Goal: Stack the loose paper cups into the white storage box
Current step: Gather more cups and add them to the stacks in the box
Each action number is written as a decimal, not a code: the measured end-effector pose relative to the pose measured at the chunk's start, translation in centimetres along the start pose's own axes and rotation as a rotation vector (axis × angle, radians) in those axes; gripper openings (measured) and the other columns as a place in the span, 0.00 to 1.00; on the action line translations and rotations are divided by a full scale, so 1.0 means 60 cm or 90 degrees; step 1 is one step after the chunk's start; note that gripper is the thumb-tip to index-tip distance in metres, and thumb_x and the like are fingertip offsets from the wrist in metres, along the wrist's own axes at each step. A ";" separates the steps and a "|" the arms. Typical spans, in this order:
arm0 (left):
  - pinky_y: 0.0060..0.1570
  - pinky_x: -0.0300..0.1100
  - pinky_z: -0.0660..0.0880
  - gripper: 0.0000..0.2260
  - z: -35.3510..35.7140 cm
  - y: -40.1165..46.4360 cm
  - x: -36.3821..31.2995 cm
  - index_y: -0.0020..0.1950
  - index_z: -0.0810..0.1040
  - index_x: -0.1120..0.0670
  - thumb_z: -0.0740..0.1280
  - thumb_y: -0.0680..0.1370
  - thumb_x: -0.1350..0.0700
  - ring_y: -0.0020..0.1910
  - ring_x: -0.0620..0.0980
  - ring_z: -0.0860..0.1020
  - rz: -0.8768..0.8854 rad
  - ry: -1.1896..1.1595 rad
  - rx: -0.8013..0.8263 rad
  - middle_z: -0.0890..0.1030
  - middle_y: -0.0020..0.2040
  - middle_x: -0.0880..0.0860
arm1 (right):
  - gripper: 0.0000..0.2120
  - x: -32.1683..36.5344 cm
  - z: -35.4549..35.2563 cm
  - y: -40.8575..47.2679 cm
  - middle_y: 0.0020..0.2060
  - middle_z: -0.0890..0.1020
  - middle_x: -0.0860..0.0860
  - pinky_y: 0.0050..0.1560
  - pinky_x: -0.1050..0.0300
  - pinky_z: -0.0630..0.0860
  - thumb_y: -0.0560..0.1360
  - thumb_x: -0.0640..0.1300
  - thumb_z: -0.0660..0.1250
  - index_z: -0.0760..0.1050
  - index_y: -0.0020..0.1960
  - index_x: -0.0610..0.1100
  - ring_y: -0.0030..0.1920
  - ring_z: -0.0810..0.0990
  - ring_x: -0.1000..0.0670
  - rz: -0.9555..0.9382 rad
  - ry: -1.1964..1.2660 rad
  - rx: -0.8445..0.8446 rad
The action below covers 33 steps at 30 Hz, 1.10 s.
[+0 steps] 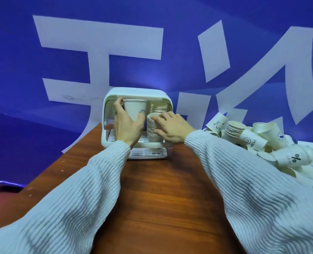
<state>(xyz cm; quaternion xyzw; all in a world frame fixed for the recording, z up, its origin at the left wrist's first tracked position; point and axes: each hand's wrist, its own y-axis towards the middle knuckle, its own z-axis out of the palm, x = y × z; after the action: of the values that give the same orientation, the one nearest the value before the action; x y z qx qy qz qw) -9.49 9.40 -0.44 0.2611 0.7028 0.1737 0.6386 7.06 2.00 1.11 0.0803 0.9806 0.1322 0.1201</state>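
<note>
The white plastic storage box (133, 92) stood at the far edge of the brown wooden table (161, 189), its open front facing the person, so both arms could reach straight in. The left hand (126, 123) gripped a single white paper cup (133, 110) upright inside the box's left half, thumb and fingers curled round its wall, probably to seat it on the slotted white tray (146, 153). The right hand (172, 127) held a tall nested stack of cups (153, 129) at the box's mouth, fingers half curled around its rims, seemingly steadying it. Another stack (158, 107) stood behind, deeper inside. The heap of loose printed paper cups (261, 142) lay along the table's right edge, well apart from the box, so much sorting remained.
</note>
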 end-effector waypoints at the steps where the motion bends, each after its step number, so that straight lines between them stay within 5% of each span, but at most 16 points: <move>1: 0.55 0.39 0.68 0.33 0.003 0.005 -0.002 0.76 0.59 0.51 0.72 0.76 0.53 0.60 0.50 0.75 0.009 -0.007 0.006 0.75 0.68 0.53 | 0.22 0.001 0.008 -0.001 0.76 0.67 0.45 0.70 0.42 0.64 0.83 0.59 0.60 0.70 0.74 0.53 0.73 0.65 0.39 0.027 0.028 -0.038; 5: 0.65 0.52 0.73 0.36 0.021 0.035 -0.008 0.76 0.59 0.45 0.73 0.72 0.48 0.65 0.53 0.75 0.028 -0.041 0.048 0.74 0.68 0.54 | 0.18 0.007 0.019 -0.002 0.82 0.55 0.46 0.75 0.47 0.63 0.78 0.52 0.71 0.79 0.67 0.52 0.79 0.62 0.41 0.142 0.322 -0.093; 9: 0.63 0.54 0.76 0.33 0.047 0.059 -0.013 0.71 0.64 0.45 0.76 0.72 0.49 0.63 0.51 0.76 0.058 -0.041 0.135 0.76 0.65 0.51 | 0.42 0.019 0.029 0.002 0.78 0.67 0.48 0.73 0.45 0.69 0.72 0.54 0.78 0.61 0.79 0.50 0.75 0.69 0.46 0.188 0.505 -0.157; 12: 0.64 0.45 0.72 0.30 0.070 0.064 -0.012 0.72 0.65 0.49 0.76 0.74 0.53 0.63 0.53 0.76 0.090 0.009 0.198 0.77 0.65 0.53 | 0.53 0.024 0.024 0.004 0.63 0.82 0.45 0.49 0.53 0.80 0.71 0.54 0.78 0.44 0.82 0.57 0.53 0.84 0.45 0.226 0.581 -0.126; 14: 0.60 0.36 0.66 0.29 0.078 0.063 -0.009 0.73 0.66 0.53 0.75 0.75 0.54 0.64 0.54 0.74 0.102 0.058 0.203 0.76 0.66 0.55 | 0.53 0.024 0.020 0.001 0.57 0.84 0.44 0.37 0.58 0.77 0.73 0.51 0.76 0.40 0.82 0.58 0.43 0.84 0.47 0.233 0.600 -0.117; 18: 0.60 0.38 0.66 0.29 0.073 0.063 0.003 0.70 0.69 0.55 0.77 0.73 0.52 0.65 0.54 0.74 0.104 0.099 0.168 0.76 0.67 0.54 | 0.56 0.023 0.029 -0.002 0.67 0.81 0.47 0.48 0.58 0.73 0.73 0.50 0.77 0.38 0.83 0.55 0.59 0.83 0.42 0.229 0.622 -0.142; 21: 0.63 0.44 0.68 0.28 0.068 0.054 0.019 0.71 0.71 0.54 0.75 0.74 0.48 0.65 0.54 0.75 0.102 0.141 0.211 0.76 0.67 0.54 | 0.54 0.019 0.035 -0.002 0.67 0.80 0.46 0.46 0.59 0.74 0.75 0.48 0.75 0.38 0.83 0.56 0.57 0.83 0.44 0.228 0.633 -0.141; 24: 0.66 0.49 0.69 0.25 0.067 0.043 0.036 0.68 0.78 0.52 0.60 0.79 0.39 0.67 0.51 0.74 0.112 0.211 0.222 0.74 0.72 0.48 | 0.55 0.017 0.041 -0.001 0.68 0.79 0.49 0.42 0.69 0.72 0.75 0.48 0.77 0.37 0.83 0.57 0.56 0.80 0.51 0.216 0.667 -0.148; 28: 0.65 0.53 0.71 0.23 0.069 0.039 0.053 0.66 0.80 0.49 0.51 0.81 0.44 0.66 0.55 0.76 0.141 0.323 0.224 0.76 0.71 0.43 | 0.57 0.016 0.052 0.003 0.71 0.76 0.51 0.49 0.63 0.72 0.74 0.53 0.77 0.35 0.83 0.57 0.64 0.80 0.46 0.227 0.661 -0.157; 31: 0.68 0.57 0.69 0.23 0.069 0.046 0.046 0.69 0.77 0.50 0.50 0.83 0.45 0.70 0.54 0.74 0.115 0.356 0.314 0.72 0.75 0.45 | 0.56 0.013 0.050 0.001 0.69 0.77 0.51 0.46 0.63 0.75 0.74 0.51 0.77 0.36 0.83 0.55 0.61 0.81 0.46 0.230 0.658 -0.128; 33: 0.71 0.55 0.66 0.21 0.067 0.049 0.039 0.73 0.74 0.51 0.53 0.84 0.47 0.73 0.54 0.70 0.108 0.340 0.329 0.71 0.76 0.49 | 0.58 0.012 0.050 -0.004 0.67 0.76 0.52 0.54 0.54 0.79 0.72 0.50 0.78 0.37 0.83 0.56 0.61 0.81 0.47 0.228 0.652 -0.128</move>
<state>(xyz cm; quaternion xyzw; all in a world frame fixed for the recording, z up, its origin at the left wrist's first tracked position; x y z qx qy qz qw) -5.20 12.82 -1.14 0.4163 0.8410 0.1049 0.3293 7.12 2.65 -1.93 0.1597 0.8673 0.2658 -0.3893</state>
